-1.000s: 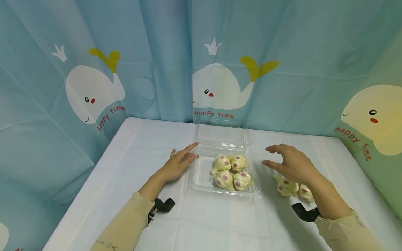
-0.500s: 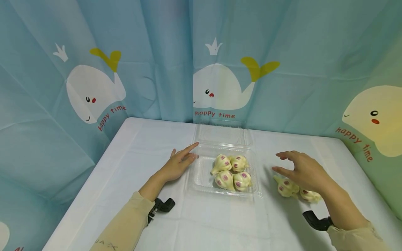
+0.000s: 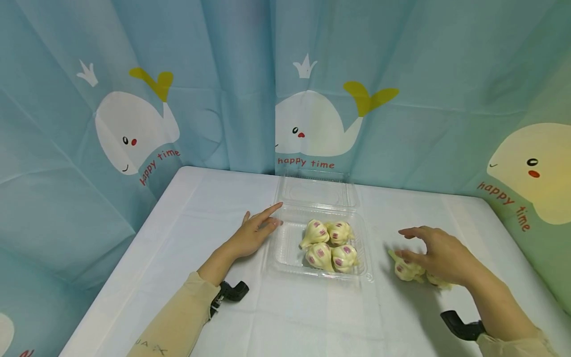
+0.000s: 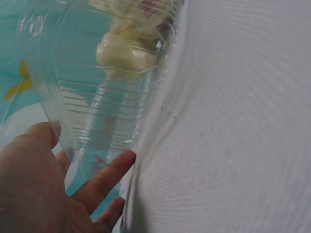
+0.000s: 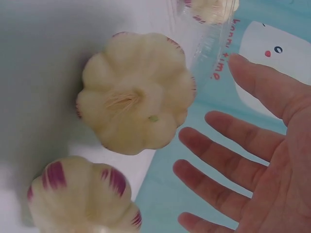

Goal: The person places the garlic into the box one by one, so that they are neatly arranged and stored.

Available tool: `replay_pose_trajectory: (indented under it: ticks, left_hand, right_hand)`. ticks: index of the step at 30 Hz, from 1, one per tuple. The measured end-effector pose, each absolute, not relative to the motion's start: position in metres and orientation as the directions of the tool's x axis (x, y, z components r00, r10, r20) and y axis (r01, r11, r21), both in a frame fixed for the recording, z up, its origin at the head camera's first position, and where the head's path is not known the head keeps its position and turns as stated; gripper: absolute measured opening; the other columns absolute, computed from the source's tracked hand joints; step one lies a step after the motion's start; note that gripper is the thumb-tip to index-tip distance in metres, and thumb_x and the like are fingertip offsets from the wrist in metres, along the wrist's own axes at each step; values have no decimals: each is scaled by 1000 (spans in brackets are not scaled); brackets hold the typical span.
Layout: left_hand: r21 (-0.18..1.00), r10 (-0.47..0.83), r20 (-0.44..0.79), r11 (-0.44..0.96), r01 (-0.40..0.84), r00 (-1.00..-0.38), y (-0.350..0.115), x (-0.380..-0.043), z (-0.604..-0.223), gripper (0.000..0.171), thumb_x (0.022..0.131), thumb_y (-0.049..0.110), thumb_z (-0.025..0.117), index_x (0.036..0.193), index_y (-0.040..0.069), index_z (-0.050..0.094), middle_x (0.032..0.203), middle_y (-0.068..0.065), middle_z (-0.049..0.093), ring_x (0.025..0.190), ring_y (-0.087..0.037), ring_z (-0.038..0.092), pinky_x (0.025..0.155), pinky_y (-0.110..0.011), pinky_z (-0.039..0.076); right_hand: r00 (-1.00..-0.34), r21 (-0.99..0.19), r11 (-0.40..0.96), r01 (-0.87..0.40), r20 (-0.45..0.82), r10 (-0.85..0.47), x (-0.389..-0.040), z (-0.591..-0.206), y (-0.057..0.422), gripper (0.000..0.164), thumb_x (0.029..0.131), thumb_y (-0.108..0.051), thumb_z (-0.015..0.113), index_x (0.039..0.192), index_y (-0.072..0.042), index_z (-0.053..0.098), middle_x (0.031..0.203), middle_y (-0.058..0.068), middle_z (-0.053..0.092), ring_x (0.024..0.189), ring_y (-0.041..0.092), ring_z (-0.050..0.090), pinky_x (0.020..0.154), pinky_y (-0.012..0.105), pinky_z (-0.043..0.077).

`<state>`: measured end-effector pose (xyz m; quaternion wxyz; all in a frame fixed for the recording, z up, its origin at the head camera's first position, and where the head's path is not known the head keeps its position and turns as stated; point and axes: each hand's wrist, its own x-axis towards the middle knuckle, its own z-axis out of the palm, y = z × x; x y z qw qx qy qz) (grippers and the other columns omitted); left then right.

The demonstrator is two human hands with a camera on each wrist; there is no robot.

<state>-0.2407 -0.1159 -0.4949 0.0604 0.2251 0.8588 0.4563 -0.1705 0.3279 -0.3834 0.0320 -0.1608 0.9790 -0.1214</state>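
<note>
plastic box [image 3: 287, 245] has four garlics [image 3: 318, 254] inside, left hand [image 3: 251, 238] resting relaxed against its 9 o'clock side. right hand [image 3: 448, 254]'s unclenched, fingers apart, near two stray garlics [image 3: 407, 270] around 3-4 o'clock.

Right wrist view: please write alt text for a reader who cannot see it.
A right hand, palm showing and holding nothing, is beside two purple-marked garlic bulbs on a white table. Behind are part of a clear plastic container and a blue whale-print curtain.
</note>
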Motion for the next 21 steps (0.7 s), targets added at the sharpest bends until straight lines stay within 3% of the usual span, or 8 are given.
replay_pose_trajectory:
  ticks: [4, 21]
  left_hand:
    - [808, 440, 101, 487, 331, -892, -116, -241, -495, 53, 112, 46, 40, 163, 46, 26, 138, 2, 70, 152, -23, 41, 127, -61, -13]
    - [800, 438, 102, 498, 336, -893, -116, -240, -494, 54, 111, 48, 39, 163, 43, 26, 139, 1, 69, 153, -23, 40, 128, -61, -12]
  right_hand:
    - [-951, -259, 922, -286, -37, -306, -166, -386, 330, 57, 93, -46, 76, 132, -5, 68, 126, 24, 70, 120, 50, 62, 90, 67, 52]
    - [-950, -318, 910, -267, -72, -304, -157, -401, 340, 53, 96, -45, 73, 132, -6, 69, 134, 26, 66, 125, 53, 59, 91, 68, 51]
